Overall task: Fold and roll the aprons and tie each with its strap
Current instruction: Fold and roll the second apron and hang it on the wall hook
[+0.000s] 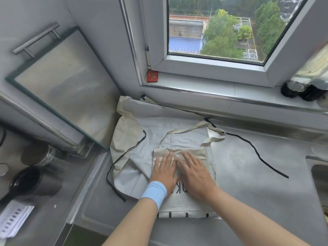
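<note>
Both flat on apron (184,205), left hand (164,172), right hand (195,172), lettering (179,190) half-covered

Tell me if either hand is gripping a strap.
No; the left hand and right hand press flat on the apron.

Black print on the pale apron (184,203), toward 6 o'clock, shows only "OK"-like letters between the left hand (164,172) and right hand (195,172), the rest covered; gold marks on the red card (152,76) at 12 o'clock are too small to read; print on the paper sheet (12,222) at 8 o'clock is blurred.
</note>
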Demonstrator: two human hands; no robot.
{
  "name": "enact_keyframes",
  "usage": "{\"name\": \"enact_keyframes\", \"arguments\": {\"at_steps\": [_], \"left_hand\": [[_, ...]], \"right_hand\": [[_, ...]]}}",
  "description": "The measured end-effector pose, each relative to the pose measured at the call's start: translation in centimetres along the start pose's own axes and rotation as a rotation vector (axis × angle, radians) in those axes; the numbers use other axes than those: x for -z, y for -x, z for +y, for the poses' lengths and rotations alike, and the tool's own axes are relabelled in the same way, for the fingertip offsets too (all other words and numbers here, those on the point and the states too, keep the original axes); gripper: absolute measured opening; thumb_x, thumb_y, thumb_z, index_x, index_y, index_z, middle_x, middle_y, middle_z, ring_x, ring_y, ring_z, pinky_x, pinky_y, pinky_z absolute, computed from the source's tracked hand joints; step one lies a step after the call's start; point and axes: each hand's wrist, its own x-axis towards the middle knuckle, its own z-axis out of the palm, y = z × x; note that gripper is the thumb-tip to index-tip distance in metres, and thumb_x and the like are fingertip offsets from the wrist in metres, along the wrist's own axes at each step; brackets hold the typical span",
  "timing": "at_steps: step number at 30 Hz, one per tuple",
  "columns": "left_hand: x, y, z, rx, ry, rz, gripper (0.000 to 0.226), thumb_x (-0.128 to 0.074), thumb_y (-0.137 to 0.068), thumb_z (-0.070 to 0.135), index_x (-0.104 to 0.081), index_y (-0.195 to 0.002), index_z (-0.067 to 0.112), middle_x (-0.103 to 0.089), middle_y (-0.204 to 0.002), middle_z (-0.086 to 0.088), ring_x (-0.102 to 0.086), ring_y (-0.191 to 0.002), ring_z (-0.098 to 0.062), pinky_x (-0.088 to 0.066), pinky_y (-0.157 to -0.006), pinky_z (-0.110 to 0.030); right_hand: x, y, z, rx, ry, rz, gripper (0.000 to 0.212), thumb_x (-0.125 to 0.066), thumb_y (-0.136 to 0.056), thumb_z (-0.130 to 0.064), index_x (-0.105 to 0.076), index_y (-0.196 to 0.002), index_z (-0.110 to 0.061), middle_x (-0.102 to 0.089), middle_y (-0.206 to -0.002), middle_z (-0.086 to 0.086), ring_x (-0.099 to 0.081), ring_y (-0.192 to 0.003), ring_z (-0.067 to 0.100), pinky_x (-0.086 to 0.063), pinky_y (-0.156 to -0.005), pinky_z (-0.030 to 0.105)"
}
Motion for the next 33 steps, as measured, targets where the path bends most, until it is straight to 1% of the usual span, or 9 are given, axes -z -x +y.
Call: {"name": "enact_keyframes", "arguments": {"at_steps": [4,6,8,11,17,22,25,28,33], "left_hand": [[0.1,1.9,-1.5,-0.056,-0.108,0.05,0.067,-0.038,-0.1,0.039,-0.007,-0.154,0.016,0.008,-0.162,-0.007,0.008,-0.149,-0.025,-0.002,-0.12,-0.046],[0.2,3.5,-2.3,-0.13,-0.038,0.149,0.052,-0.051,-0.092,0.018,-0.039,-0.143,0.022,-0.025,-0.156,-0.008,-0.019,-0.142,-0.027,-0.024,-0.113,-0.042],[0.7,5.3,-2.3,-0.266,0.027,0.297,0.039,-0.055,-0.075,0.003,-0.065,-0.107,0.025,-0.059,-0.118,-0.004,-0.049,-0.111,-0.026,-0.045,-0.084,-0.035],[1.3,8.5,-1.8,-0.319,0.025,0.236,0.031,-0.047,-0.08,0.005,-0.062,-0.101,0.022,-0.053,-0.105,-0.004,-0.052,-0.097,-0.026,-0.043,-0.074,-0.033],[-0.5,11.3,-1.1,-0.16,0.042,-0.058,0.077,-0.065,-0.069,0.06,-0.038,-0.132,0.024,-0.035,-0.131,-0.003,-0.034,-0.122,-0.026,-0.04,-0.1,-0.039],[0.2,12.1,-0.5,-0.169,-0.005,-0.088,0.083,-0.071,-0.073,0.044,-0.031,-0.143,0.024,-0.036,-0.136,-0.003,-0.041,-0.122,-0.028,-0.04,-0.1,-0.038],[2.4,11.9,-0.6,-0.153,0.118,-0.108,0.039,-0.058,-0.085,0.024,-0.058,-0.124,0.028,-0.052,-0.127,0.002,-0.057,-0.111,-0.028,-0.046,-0.091,-0.035],[4.1,11.1,-1.4,-0.075,0.262,-0.225,0.019,-0.057,-0.081,0.036,-0.068,-0.089,0.024,-0.069,-0.1,-0.001,-0.064,-0.094,-0.027,-0.048,-0.079,-0.029],[4.9,9.4,-3.1,0.025,0.477,-0.323,0.022,-0.056,-0.07,0.046,-0.066,-0.072,0.025,-0.066,-0.079,-0.001,-0.054,-0.076,-0.022,-0.039,-0.078,-0.028]], "right_hand": [[-2.0,3.1,0.4,-0.044,0.0,-0.141,0.066,-0.023,-0.099,-0.047,-0.003,-0.158,-0.024,0.011,-0.162,0.005,0.011,-0.151,0.025,0.004,-0.119,0.041],[-2.1,3.8,1.0,-0.072,0.069,-0.103,0.066,-0.026,-0.099,-0.049,-0.011,-0.158,-0.022,0.001,-0.163,0.01,0.001,-0.151,0.03,0.002,-0.118,0.042],[-1.4,4.4,0.9,-0.082,0.151,-0.081,0.062,-0.035,-0.095,-0.039,-0.03,-0.153,-0.017,-0.023,-0.16,0.017,-0.022,-0.147,0.036,-0.016,-0.115,0.047],[0.2,6.2,-0.6,0.041,0.15,-0.037,0.057,-0.038,-0.083,-0.031,-0.049,-0.138,-0.018,-0.047,-0.145,0.015,-0.049,-0.129,0.036,-0.045,-0.098,0.045],[0.6,9.6,-2.6,0.131,0.183,-0.233,0.083,-0.042,-0.07,-0.072,-0.034,-0.141,-0.029,-0.039,-0.139,0.004,-0.042,-0.122,0.026,-0.041,-0.094,0.044],[1.1,9.9,-2.6,0.133,0.121,-0.206,0.032,-0.045,-0.094,-0.039,-0.058,-0.115,-0.02,-0.059,-0.124,0.0,-0.057,-0.108,0.028,-0.05,-0.081,0.041],[3.3,9.8,-2.5,0.065,0.029,-0.176,0.025,-0.045,-0.09,-0.036,-0.058,-0.08,-0.017,-0.068,-0.087,0.005,-0.061,-0.083,0.031,-0.047,-0.066,0.034],[5.9,9.6,-1.7,-0.028,-0.05,-0.186,0.031,-0.049,-0.082,-0.038,-0.046,-0.064,-0.013,-0.056,-0.062,0.002,-0.05,-0.064,0.026,-0.039,-0.056,0.034],[7.4,7.9,0.2,-0.105,-0.149,-0.363,0.021,-0.054,-0.069,-0.037,-0.047,-0.063,-0.018,-0.058,-0.074,-0.002,-0.056,-0.072,0.022,-0.048,-0.062,0.037]]}}
